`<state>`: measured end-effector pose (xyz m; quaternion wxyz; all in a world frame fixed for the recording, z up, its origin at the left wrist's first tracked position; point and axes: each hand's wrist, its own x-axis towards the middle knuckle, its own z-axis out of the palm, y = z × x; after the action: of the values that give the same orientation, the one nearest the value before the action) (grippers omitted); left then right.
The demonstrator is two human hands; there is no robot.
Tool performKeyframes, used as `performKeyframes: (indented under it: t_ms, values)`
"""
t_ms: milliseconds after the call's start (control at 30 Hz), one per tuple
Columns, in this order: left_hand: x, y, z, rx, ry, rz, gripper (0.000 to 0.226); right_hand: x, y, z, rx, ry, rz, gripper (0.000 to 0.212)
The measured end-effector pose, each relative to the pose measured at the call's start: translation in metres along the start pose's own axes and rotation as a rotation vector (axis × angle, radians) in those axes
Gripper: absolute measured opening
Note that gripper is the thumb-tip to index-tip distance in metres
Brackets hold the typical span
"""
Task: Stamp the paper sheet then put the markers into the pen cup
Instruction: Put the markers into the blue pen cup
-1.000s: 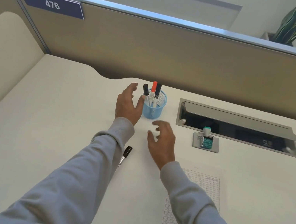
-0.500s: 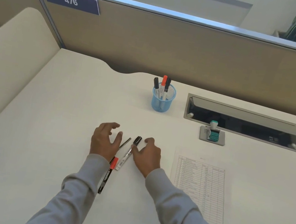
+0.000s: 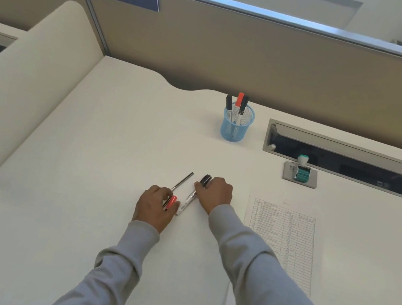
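Observation:
My left hand point(image 3: 153, 206) curls around a red-capped marker point(image 3: 171, 201) lying on the desk. My right hand point(image 3: 215, 193) pinches a white marker with a black cap point(image 3: 191, 198) near its cap end. A thin black pen point(image 3: 182, 181) lies on the desk between the two hands. Further back stands the blue mesh pen cup point(image 3: 236, 129) with three markers upright in it. The printed paper sheet point(image 3: 283, 239) lies to the right of my right arm. The green-handled stamp point(image 3: 302, 169) rests on its grey pad.
An open cable tray point(image 3: 345, 162) with a raised lid is set into the desk behind the stamp. A tan partition wall point(image 3: 236, 57) with a "476" label closes the back. A cream side panel point(image 3: 36, 73) borders the left.
My hands came back from the pen cup to the markers near me. Half a second ago both were open beside them; now each has closed on a marker.

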<state>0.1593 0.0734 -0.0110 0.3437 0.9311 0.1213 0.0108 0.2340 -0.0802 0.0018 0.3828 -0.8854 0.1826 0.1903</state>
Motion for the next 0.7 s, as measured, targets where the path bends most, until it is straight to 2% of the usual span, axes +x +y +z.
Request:
performKeyframes:
  t_ms: [267,500,633,700]
  values:
    - [-0.021,0.004,0.009,0.158,-0.032,-0.086,0.028,-0.018,0.025,-0.022,-0.013,-0.056,0.084,0.033]
    - [-0.013,0.020,0.017,0.211,-0.055,-0.019,0.018,-0.042,0.046,-0.034,-0.050,-0.101,0.109,0.028]
    - [-0.004,0.038,0.022,0.117,0.001,0.062,0.011,-0.043,0.054,-0.045,0.078,-0.025,0.092,0.024]
    - [0.004,0.050,0.021,0.010,0.048,0.081,0.015,-0.037,0.052,-0.056,0.165,0.027,0.067,0.021]
